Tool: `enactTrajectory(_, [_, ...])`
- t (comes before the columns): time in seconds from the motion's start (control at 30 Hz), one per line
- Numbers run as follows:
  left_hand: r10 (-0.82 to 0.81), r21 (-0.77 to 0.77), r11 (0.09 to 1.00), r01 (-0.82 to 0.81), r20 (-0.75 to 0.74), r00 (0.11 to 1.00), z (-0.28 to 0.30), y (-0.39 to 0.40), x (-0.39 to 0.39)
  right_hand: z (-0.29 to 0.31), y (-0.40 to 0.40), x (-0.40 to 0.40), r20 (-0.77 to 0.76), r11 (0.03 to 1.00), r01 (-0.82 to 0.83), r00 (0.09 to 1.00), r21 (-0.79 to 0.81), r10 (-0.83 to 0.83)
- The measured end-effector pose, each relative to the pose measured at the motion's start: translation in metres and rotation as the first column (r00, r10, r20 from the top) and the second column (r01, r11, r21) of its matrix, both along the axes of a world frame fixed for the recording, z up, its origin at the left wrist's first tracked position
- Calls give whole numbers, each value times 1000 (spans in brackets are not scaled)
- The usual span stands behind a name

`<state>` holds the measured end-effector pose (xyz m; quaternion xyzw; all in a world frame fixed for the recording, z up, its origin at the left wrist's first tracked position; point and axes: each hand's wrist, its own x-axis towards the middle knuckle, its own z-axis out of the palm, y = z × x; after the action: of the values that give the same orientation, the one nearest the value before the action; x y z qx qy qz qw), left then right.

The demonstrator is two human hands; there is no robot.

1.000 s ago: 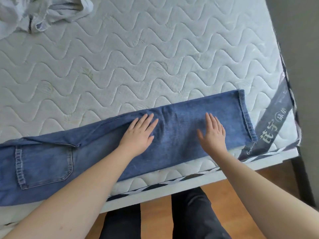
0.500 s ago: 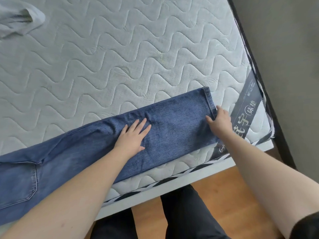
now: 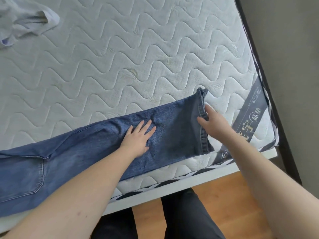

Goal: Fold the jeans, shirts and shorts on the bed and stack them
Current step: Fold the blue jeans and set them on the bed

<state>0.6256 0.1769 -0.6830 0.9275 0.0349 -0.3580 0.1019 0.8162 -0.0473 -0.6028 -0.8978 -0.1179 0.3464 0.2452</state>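
Item: blue jeans [image 3: 86,157], laid lengthwise along the near edge of the bed [image 3: 138,57], legs stacked one upon the other, waist end running out of view at left, hems at right near the mattress corner; a back pocket [image 3: 22,176] faces up at lower left. Left hand [image 3: 138,137]: flat on the leg, roughly midway along the visible length, palm down, fingers straight and slightly spread, pressing the denim against the mattress. Right hand [image 3: 212,123]: at the hem end, thumb on top of the cuff and fingers behind it, pinching the hem [image 3: 201,107]; the far corner of that hem stands lifted off the mattress surface, the near corner lies flat. Secondary item: pale crumpled garment [image 3: 25,23], upper left of the bed, well apart from the jeans, type not discernible. Surroundings: white quilted mattress with wave stitching; grey printed label band [image 3: 248,118] across the right-hand corner, just beside the right hand; wooden floor [image 3: 222,195] below the bed edge; the person's dark trouser legs [image 3: 188,216] standing against the near side
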Motion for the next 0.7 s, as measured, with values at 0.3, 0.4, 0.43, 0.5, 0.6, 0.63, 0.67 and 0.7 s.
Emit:
enactTrajectory(0.3, [354,-165,935,-313,418,837,32,44,-39,48,75,-104,1,980,-67,998,187,68])
enactTrajectory(0.4, [407,-73,902,-425,467,785,35,87,-86,54,107,-137,-19,968,-99,994,231,106])
enactTrajectory(0.43, [419,-38,890,-455,467,779,36,102,-105,54,118,-147,-32,966,-107,993,237,118])
enactTrajectory(0.5, [433,24,867,-497,454,778,35,131,-141,51,141,-166,-62,964,-121,988,239,139])
enactTrajectory(0.6, [468,96,833,-545,405,786,32,162,-192,45,176,-191,-79,959,-177,977,223,199])
enactTrajectory(0.63, [481,116,823,-557,381,790,31,168,-205,43,186,-198,-74,955,-196,973,221,217])
enactTrajectory(0.67, [500,130,811,-571,353,791,30,174,-218,41,198,-207,-66,951,-219,969,218,239])
enactTrajectory(0.7, [517,139,802,-581,324,792,29,178,-231,38,208,-215,-59,947,-241,964,211,258])
